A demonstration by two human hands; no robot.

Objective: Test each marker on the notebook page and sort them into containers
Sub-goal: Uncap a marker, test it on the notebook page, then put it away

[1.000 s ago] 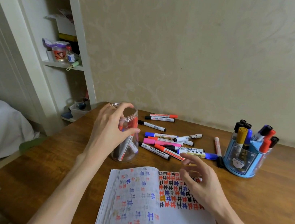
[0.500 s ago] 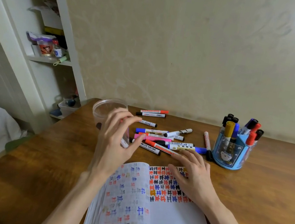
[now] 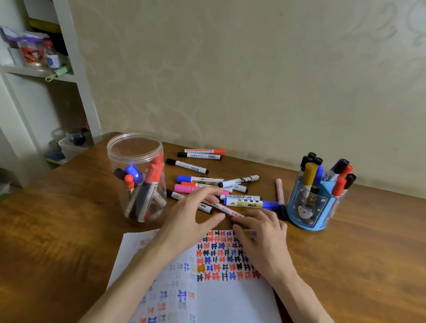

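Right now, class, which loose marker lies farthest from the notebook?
The red-capped marker, rearmost of the loose ones; the black-capped marker lies just in front of it, and the rest nearer still.

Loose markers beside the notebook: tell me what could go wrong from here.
The left hand works beside the tall clear jar; a bump might tip it. The loose markers lie crowded and overlapping, so pulling the nearest marker out may roll others away.

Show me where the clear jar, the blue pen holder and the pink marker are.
clear jar [image 3: 125, 154], head view, upper wall.
blue pen holder [image 3: 306, 210], head view, front face.
pink marker [image 3: 184, 189], head view, cap end.
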